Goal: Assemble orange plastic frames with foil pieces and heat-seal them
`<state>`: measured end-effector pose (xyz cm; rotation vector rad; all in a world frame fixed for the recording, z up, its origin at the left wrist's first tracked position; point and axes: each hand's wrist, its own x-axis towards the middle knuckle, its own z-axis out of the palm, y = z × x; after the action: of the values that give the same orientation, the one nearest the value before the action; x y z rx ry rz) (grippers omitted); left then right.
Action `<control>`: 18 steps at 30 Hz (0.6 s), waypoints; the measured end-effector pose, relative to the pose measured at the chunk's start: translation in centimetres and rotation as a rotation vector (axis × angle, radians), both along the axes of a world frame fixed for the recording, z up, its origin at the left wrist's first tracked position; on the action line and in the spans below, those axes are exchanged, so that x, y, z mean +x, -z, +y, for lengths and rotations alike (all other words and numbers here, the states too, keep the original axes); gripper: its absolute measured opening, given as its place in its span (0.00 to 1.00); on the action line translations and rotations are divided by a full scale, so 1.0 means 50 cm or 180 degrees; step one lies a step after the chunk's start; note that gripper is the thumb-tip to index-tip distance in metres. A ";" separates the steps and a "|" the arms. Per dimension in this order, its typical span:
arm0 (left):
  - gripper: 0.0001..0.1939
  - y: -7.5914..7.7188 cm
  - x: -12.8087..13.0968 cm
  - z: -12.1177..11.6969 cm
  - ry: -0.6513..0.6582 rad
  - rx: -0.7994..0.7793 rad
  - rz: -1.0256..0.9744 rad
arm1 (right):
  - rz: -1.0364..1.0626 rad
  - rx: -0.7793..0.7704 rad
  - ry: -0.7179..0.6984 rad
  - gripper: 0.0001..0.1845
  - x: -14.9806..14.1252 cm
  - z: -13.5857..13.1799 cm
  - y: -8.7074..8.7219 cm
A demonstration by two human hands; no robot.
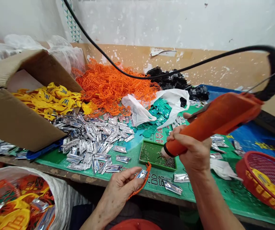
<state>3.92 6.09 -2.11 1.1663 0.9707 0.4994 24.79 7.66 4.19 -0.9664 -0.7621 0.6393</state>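
Crinkled, shiny silver metal plates lie heaped on the green-covered surface, beside a cardboard box spilling smooth, curved yellow plastic pieces. Behind them rises a tangled mound of thin, lattice-like orange plastic frames; flat green pieces sit in a thin white plastic bag. At the right stands a round, perforated red basket.

The left hand reaches in low from the front edge, back of the hand upward, thumb and fingers clamped on an orange frame with a silver plate against it. The right hand is raised, its fingers wrapped around the thick orange body of a power screwdriver, which slants down to the left.

The held frame is slim and curved, its plate bright and glossy, just in front of the rectangular green tray. The screwdriver's pale tip is over that gridded tray, where small dark screws gather in a corner.
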 end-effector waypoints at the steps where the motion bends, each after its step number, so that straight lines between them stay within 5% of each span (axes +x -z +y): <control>1: 0.20 -0.002 -0.001 -0.001 0.0033 -0.0003 -0.0025 | 0.0021 0.0066 -0.0045 0.11 -0.001 -0.004 -0.012; 6: 0.19 -0.019 -0.003 -0.006 0.0242 0.0107 -0.0161 | 0.0106 0.0256 -0.0284 0.21 -0.023 -0.035 -0.056; 12: 0.26 -0.046 -0.008 -0.010 0.0343 0.0682 0.0499 | 0.0325 0.0314 -0.0805 0.16 -0.049 -0.073 -0.069; 15: 0.32 -0.037 -0.007 -0.013 0.0080 0.0371 0.0365 | 0.0341 0.0328 -0.0889 0.17 -0.058 -0.086 -0.063; 18: 0.26 -0.019 -0.002 -0.016 -0.0145 -0.0028 0.0009 | 0.0348 0.0314 -0.0914 0.25 -0.070 -0.091 -0.055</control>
<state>3.83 5.31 -1.18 1.1395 1.0026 0.5295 21.30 3.11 6.94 -0.7311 -0.8346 0.8884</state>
